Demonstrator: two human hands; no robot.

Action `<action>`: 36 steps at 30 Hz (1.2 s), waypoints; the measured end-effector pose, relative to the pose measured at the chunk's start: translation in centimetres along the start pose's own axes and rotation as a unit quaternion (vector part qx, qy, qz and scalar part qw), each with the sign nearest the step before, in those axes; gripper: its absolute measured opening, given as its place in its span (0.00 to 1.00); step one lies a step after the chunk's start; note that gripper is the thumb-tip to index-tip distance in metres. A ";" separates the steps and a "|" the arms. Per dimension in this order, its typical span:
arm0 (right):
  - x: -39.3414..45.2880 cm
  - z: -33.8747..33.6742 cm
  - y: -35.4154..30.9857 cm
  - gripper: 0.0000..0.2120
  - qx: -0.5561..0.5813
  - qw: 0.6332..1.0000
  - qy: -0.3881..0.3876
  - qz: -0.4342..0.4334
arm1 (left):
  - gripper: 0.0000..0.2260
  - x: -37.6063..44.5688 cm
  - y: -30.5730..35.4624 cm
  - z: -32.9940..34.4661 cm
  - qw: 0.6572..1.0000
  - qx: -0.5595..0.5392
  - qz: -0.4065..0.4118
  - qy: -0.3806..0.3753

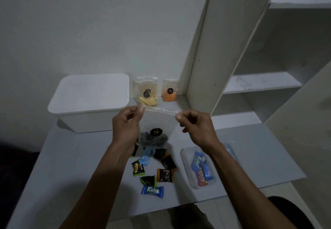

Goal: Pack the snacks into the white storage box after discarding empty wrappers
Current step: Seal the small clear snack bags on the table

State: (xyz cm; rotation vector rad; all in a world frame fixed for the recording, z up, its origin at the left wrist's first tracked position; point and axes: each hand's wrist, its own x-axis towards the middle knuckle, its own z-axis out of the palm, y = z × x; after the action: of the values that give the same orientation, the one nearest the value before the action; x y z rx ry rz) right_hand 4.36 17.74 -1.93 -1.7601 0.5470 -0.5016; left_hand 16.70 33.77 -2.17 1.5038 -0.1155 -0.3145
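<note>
Both hands hold up a clear zip bag point(157, 121) with dark snacks at its bottom and a black round label. My left hand point(128, 123) pinches its top left corner and my right hand point(194, 126) pinches its top right corner. The white storage box point(89, 103), lid on, stands at the back left of the table. Two more clear bags lean on the wall behind: one with yellow sticks point(146, 94), one with orange snacks point(169, 90). Several small wrapped candies point(152, 191) lie scattered on the table under the held bag.
A clear plastic tray point(186, 166) at the right holds several blue and red candy wrappers point(202, 171). A tall white shelf unit point(223, 49) stands at the back right. The table's front edge point(179, 209) runs just beneath the candies.
</note>
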 end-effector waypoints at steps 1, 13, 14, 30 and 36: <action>0.5 0.1 0.2 0.05 0.002 1.000 0.014 -0.008 | 0.01 0.4 -0.3 0.3 1.000 0.004 -0.003 0.003; 13.5 -2.2 6.6 0.06 -0.031 0.996 0.081 0.025 | 0.02 10.6 -4.9 8.7 0.995 0.082 0.060 -0.018; 15.0 -2.2 7.2 0.05 -0.025 0.995 0.087 0.029 | 0.02 12.1 -5.2 9.6 0.993 0.096 0.065 -0.022; 32.6 -0.9 17.2 0.07 -0.066 0.977 0.175 0.105 | 0.04 28.3 -12.3 20.0 0.994 0.095 -0.042 0.047; 34.5 -0.2 18.6 0.06 -0.082 0.974 0.181 0.112 | 0.01 30.6 -13.4 21.0 0.991 0.096 -0.064 0.072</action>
State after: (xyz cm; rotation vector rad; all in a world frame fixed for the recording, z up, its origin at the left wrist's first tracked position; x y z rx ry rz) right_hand 29.90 -7.24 -18.05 -1.7430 1.0565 -0.6359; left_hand 38.43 4.68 -17.61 1.7233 0.0685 -0.3039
